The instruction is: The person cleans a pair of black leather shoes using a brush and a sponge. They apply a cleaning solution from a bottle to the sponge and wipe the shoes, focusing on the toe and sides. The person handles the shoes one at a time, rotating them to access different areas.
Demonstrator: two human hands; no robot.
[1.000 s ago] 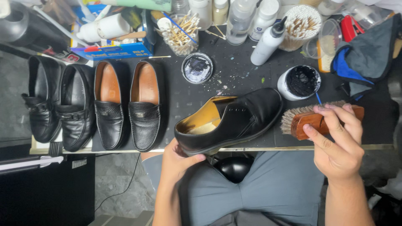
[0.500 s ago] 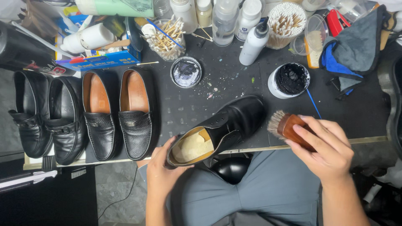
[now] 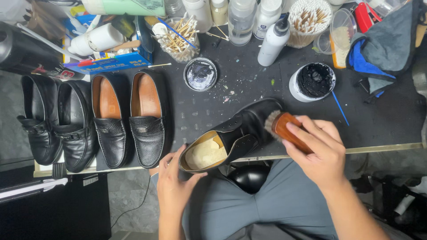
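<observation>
Gripping the heel of the black shoe (image 3: 231, 142) at the table edge, the left hand (image 3: 175, 184) steadies it while the right hand (image 3: 318, 149), clasping the brush (image 3: 284, 126), has slid its bristles onto the toe, left of the white tub (image 3: 296, 89) of black polish.

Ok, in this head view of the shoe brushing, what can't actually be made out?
- Brush: the right hand covers most of its wooden back; its bristles are blurred.
- Black shoe: the brush hides its toe, and the left hand covers part of its heel.
- Dark rounded object below the table edge: the shoe hides its top, so its kind is unclear.
- Bottles at the back: cut off by the top edge.
</observation>
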